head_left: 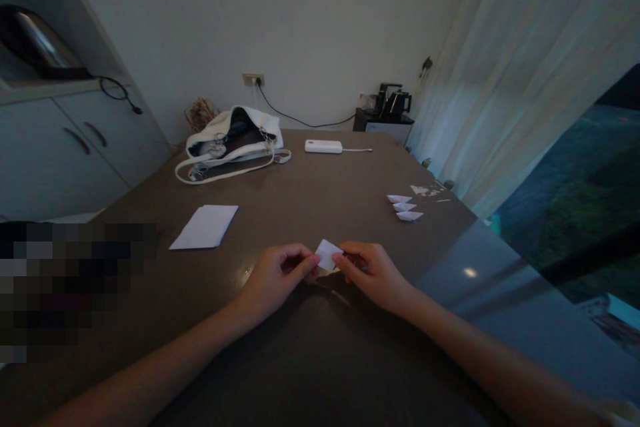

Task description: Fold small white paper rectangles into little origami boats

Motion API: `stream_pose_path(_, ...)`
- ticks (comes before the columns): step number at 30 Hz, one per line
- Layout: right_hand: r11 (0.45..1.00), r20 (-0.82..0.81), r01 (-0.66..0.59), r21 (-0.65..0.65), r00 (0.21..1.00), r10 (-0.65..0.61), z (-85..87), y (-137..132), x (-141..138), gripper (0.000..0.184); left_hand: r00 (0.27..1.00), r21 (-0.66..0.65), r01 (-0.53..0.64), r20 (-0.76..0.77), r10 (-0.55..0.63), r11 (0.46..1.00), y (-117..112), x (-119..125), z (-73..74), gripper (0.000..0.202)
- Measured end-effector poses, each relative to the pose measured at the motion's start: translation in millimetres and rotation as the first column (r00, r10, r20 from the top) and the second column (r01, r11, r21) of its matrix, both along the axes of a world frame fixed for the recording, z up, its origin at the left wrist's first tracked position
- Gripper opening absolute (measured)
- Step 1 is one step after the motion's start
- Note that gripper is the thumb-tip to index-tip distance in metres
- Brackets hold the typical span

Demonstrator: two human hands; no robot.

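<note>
A small folded piece of white paper [327,255] is held just above the dark brown table [300,193], near its front middle. My left hand [275,277] pinches its left side with fingers curled in. My right hand [373,272] pinches its right side the same way. Both forearms rest on the table. A flat sheet of white paper [205,226] lies to the left of my hands. Three small folded white paper boats [405,207] sit in a row further off to the right, with paper scraps [425,191] behind them.
A white handbag [233,140] with its strap lies at the table's far left. A white power bank [323,146] with a cable lies at the far edge. Cabinets stand left, a kettle stand at the back, curtains right.
</note>
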State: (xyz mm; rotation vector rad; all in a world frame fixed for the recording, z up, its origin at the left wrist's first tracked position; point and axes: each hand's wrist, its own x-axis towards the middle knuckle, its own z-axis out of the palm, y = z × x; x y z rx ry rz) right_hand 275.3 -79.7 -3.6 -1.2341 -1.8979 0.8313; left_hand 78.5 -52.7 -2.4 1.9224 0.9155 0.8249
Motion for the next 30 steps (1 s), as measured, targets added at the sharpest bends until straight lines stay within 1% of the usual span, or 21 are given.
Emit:
stream_pose_path(1,1.000,0.014,0.006,0.023,1.000,-0.006,-0.1,1,1,0.026,0.997,0.123,0.007,-0.081,0.003,0.992,0,-2,0.8,0.022)
stream_pose_path(3,0.997,0.028,0.005,0.072,1.000,-0.007,-0.2,2,2,0.024,0.979,0.342,0.064,-0.203,0.007,0.938,2,-5,0.4,0.019)
stream_pose_path(4,0.996,0.036,0.002,0.091,0.999,-0.005,-0.3,3,4,0.023,0.972,0.415,0.094,-0.234,0.006,0.905,3,-6,-0.7,0.019)
stream_pose_path(6,0.991,0.063,-0.011,0.135,0.998,0.002,-0.5,3,7,0.020,0.963,0.483,0.138,-0.270,-0.002,0.865,5,-8,-4.0,0.020)
stream_pose_path(8,0.978,0.138,-0.058,0.198,0.990,0.031,-0.2,3,10,0.017,0.954,0.498,0.162,-0.299,-0.007,0.852,6,-9,-7.0,0.019)
stream_pose_path(10,0.958,0.270,-0.158,0.239,0.958,0.091,1.0,2,13,0.015,0.943,0.480,0.188,-0.333,-0.021,0.857,7,-8,-8.7,0.018)
stream_pose_path(12,0.939,0.404,-0.259,0.225,0.902,0.152,2.9,2,14,0.014,0.932,0.456,0.235,-0.358,-0.065,0.859,7,-8,-9.7,0.020)
stream_pose_path(14,0.927,0.482,-0.323,0.188,0.853,0.199,4.7,2,14,0.011,0.916,0.429,0.308,-0.375,-0.142,0.849,7,-7,-11.1,0.019)
stream_pose_path(17,0.911,0.504,-0.390,0.136,0.819,0.275,6.4,4,14,0.009,0.897,0.411,0.374,-0.387,-0.212,0.832,8,-6,-15.7,0.017)
stream_pose_path(20,0.903,0.481,-0.418,0.101,0.815,0.323,7.2,6,15,0.010,0.896,0.408,0.373,-0.391,-0.210,0.833,9,-5,-21.7,0.017)
stream_pose_path(24,0.911,0.501,-0.401,0.098,0.811,0.303,7.6,6,15,0.011,0.898,0.431,0.370,-0.393,-0.198,0.823,10,-4,-24.6,0.020)
stream_pose_path(30,0.912,0.529,-0.402,0.085,0.794,0.301,8.8,4,16,0.011,0.893,0.428,0.384,-0.396,-0.212,0.818,11,-3,-20.1,0.021)
